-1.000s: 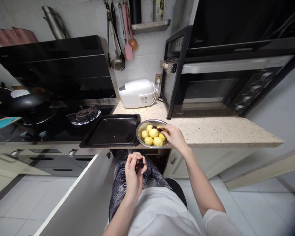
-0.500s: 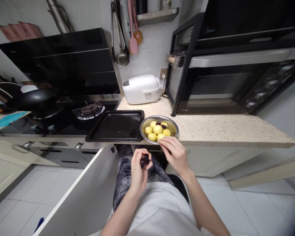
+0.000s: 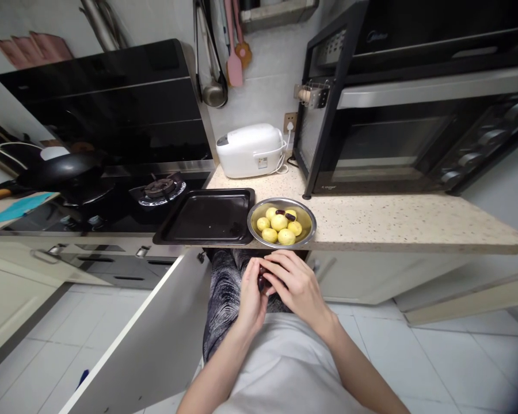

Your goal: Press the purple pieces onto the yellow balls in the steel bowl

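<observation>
My left hand (image 3: 252,293) is closed around several dark red, shiny, date-like fruits (image 3: 263,279), held low in front of the counter. Over it my right hand (image 3: 297,284) bends its fingers, and the fingertips touch the fruits; exactly what they grip is partly hidden. Just beyond my hands, at the counter's edge, stands a metal bowl (image 3: 312,230). Several round yellow potatoes (image 3: 279,222) lie in it, with two dark oval fruits (image 3: 290,217) of the same look on top.
Left of the bowl lies a black baking tray (image 3: 209,215), touching or nearly touching it. A white rice cooker (image 3: 250,150) stands behind. An oven (image 3: 384,144) occupies the right, a gas burner (image 3: 160,188) the left. A cabinet door (image 3: 155,333) hangs open beside my legs.
My right hand has drawn back from the bowl's near rim to the fruits in my left hand. The view has shifted slightly.
</observation>
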`<state>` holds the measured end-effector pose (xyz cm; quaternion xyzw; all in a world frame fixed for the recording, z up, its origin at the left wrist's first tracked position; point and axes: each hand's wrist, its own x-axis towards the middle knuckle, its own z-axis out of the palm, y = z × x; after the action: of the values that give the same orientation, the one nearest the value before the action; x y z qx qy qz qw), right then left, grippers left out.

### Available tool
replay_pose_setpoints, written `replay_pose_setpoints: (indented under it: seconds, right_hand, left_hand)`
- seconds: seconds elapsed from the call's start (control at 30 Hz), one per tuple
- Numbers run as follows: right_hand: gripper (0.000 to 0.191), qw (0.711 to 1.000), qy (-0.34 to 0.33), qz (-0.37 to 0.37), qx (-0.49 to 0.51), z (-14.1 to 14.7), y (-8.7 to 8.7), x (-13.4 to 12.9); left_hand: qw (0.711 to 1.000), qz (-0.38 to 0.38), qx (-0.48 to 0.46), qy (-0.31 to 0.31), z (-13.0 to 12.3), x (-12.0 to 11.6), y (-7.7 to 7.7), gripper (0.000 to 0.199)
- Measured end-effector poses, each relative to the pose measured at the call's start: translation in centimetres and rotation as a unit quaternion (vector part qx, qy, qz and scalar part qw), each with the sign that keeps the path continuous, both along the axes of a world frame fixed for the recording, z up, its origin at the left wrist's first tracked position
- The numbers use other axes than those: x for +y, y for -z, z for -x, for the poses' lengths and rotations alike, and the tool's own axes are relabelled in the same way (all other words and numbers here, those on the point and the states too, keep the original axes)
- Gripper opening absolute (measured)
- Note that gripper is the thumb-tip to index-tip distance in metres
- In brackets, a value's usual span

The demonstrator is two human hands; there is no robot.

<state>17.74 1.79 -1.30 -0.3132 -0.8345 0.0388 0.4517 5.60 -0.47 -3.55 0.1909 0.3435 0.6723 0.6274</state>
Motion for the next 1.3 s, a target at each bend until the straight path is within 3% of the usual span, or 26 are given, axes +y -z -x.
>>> replay_pose_setpoints:
  seconds: [0.2,0.4,0.6,0.8,1.1,1.3]
  right_hand:
    - [0.027,1.000,0.000,0.026,0.010,-0.1,0.3,0.2]
    - [0.017,0.995,0.016,0.038,0.093,-1.0,-0.8,0.9]
    - [0.017,0.981,0.146,0.032,0.119,-3.2,-1.4,4.6]
    - [0.020,0.973,0.224,0.049,0.028,-3.8,-0.7,8.0]
    - [0.017,0.966,0.248,0.078,-0.007,-2.5,-0.7,9.1]
    - [0.016,0.971,0.232,0.057,0.011,-2.5,-0.8,7.9]
  left_hand:
    - [1.000,0.028,-0.011,-0.001,-0.2,0.3,0.7,0.050]
    - [0.999,-0.005,0.021,0.042,-0.1,0.5,0.8,0.043]
    - [0.996,-0.032,0.021,0.081,-0.2,0.7,0.5,0.039]
    - [0.996,-0.038,0.032,0.075,0.0,0.6,0.4,0.037]
    - [0.996,-0.044,0.032,0.068,0.3,0.7,0.3,0.038]
    - [0.996,-0.041,0.032,0.067,0.3,0.9,0.4,0.039]
